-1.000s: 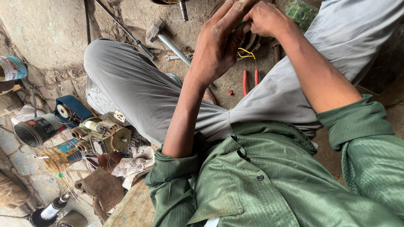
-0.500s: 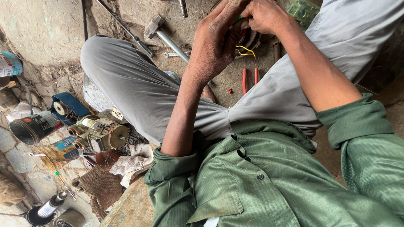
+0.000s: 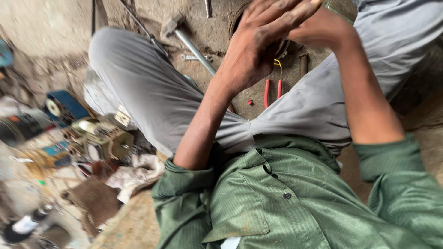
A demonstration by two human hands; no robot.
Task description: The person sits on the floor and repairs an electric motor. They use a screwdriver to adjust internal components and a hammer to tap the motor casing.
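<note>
Both hands are raised together at the top of the view, above my crossed legs in grey trousers (image 3: 152,97). My left hand (image 3: 258,48) has its fingers stretched out and laid over my right hand (image 3: 323,27), which is curled and partly hidden behind it. Whatever lies between the hands is hidden. Just under the hands, a thin yellow wire (image 3: 278,64) hangs. Below it on the dirt floor lie red-handled pliers (image 3: 272,90) and a small red bit (image 3: 250,102).
A hammer (image 3: 184,34) with a metal handle lies on the floor past my knee. To the left is a blurred heap of motor parts (image 3: 104,138), a blue tool (image 3: 64,106), rags (image 3: 134,173) and a bottle (image 3: 25,226).
My hands have stayed pressed together and drifted slightly up and right in the view. The camera has shifted, and the picture is more blurred now.
</note>
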